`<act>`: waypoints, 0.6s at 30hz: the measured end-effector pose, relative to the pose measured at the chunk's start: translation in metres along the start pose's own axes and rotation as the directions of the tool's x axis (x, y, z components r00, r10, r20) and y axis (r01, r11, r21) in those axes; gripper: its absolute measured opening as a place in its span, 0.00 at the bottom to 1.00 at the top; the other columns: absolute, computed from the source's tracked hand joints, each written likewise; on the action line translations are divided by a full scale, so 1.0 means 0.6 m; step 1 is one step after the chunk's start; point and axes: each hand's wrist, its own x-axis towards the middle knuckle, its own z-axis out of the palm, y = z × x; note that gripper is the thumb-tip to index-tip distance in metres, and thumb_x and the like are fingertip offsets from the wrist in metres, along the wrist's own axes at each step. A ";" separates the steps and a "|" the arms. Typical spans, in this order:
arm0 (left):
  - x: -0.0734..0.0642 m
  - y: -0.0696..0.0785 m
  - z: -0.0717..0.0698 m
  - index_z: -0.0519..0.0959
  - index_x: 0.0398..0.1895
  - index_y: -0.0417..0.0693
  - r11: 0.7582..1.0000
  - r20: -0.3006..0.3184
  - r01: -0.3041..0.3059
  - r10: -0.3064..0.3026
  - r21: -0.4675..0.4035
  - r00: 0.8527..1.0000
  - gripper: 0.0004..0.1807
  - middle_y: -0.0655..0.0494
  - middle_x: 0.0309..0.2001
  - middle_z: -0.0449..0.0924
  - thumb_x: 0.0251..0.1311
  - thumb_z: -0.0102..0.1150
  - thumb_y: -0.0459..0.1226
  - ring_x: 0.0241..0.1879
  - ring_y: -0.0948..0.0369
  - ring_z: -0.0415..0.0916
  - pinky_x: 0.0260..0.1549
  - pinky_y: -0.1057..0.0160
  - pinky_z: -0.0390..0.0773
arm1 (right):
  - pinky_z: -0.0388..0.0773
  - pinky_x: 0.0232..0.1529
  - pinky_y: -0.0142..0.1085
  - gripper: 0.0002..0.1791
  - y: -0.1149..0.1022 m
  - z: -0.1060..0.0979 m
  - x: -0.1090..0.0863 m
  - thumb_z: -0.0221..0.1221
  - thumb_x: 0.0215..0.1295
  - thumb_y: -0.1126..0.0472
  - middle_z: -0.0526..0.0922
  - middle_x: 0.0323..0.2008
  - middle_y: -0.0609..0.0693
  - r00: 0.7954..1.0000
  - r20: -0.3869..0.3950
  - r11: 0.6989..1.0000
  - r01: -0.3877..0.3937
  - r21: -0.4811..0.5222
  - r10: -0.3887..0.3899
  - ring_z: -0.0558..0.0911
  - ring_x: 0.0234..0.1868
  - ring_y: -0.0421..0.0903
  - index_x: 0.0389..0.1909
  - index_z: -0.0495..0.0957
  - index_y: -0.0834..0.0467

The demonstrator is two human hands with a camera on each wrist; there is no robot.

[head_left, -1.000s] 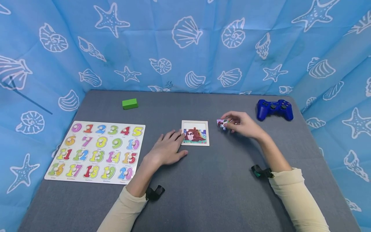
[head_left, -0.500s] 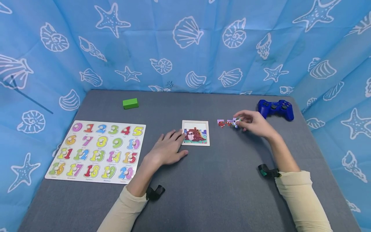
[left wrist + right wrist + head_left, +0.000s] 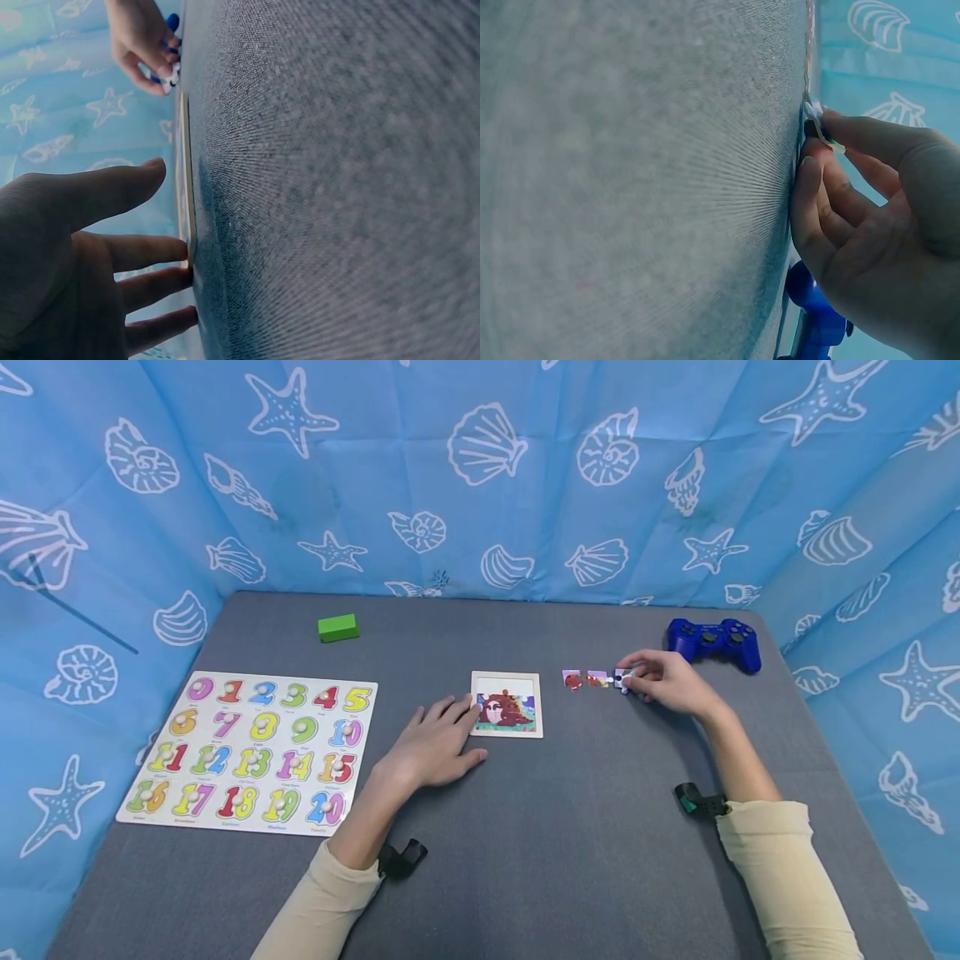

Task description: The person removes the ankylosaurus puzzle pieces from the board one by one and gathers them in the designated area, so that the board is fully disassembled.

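Note:
A small square wooden puzzle frame (image 3: 506, 686) lies mid-table, its lower part filled with a picture of a brown hedgehog and its upper strip bare white. Against its left edge rest the fingertips of my left hand (image 3: 431, 747), fingers straight and spread; the left wrist view shows them at the frame's side (image 3: 189, 187). Right of the frame, my right hand (image 3: 671, 683) pinches a small jigsaw piece (image 3: 622, 682) between thumb and fingers, close over the table. Two more jigsaw pieces, one purple and red (image 3: 572, 680), the other similar (image 3: 597, 679), lie in a row left of it.
On the left lies a white number puzzle board (image 3: 251, 752) with knobbed numbers. A green block (image 3: 337, 628) sits at the back left. Just beyond my right hand is a blue game controller (image 3: 712, 645). A blue shell-patterned curtain (image 3: 480, 510) borders the grey table (image 3: 540, 860).
My right hand has moved right along the row, uncovering two pieces, and now pinches the piece at its right end. My left hand and the frame have stayed put.

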 end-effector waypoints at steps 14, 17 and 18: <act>0.003 -0.001 0.001 0.56 0.89 0.53 1.000 0.008 0.006 -0.006 -0.003 1.000 0.41 0.52 0.90 0.50 0.81 0.55 0.56 0.90 0.47 0.46 0.86 0.32 0.50 | 0.82 0.28 0.32 0.12 0.001 0.003 0.004 0.64 0.77 0.66 0.84 0.39 0.62 0.999 -0.012 0.996 -0.038 -0.086 0.037 0.79 0.28 0.37 0.56 0.84 0.67; 0.003 -0.001 0.001 0.56 0.89 0.53 1.000 0.009 0.006 -0.006 -0.001 1.000 0.41 0.52 0.90 0.50 0.81 0.55 0.56 0.90 0.47 0.46 0.86 0.32 0.49 | 0.82 0.29 0.32 0.13 0.000 0.003 0.005 0.64 0.77 0.65 0.84 0.41 0.63 0.998 -0.011 0.993 -0.058 -0.105 0.058 0.79 0.29 0.37 0.57 0.84 0.66; 0.002 -0.001 0.000 0.56 0.89 0.53 1.000 0.010 0.006 -0.006 0.000 1.000 0.41 0.52 0.90 0.50 0.81 0.55 0.56 0.90 0.47 0.46 0.86 0.32 0.49 | 0.81 0.29 0.31 0.13 0.000 0.002 0.005 0.64 0.77 0.65 0.84 0.42 0.63 0.998 -0.011 0.992 -0.064 -0.111 0.063 0.79 0.29 0.38 0.57 0.84 0.66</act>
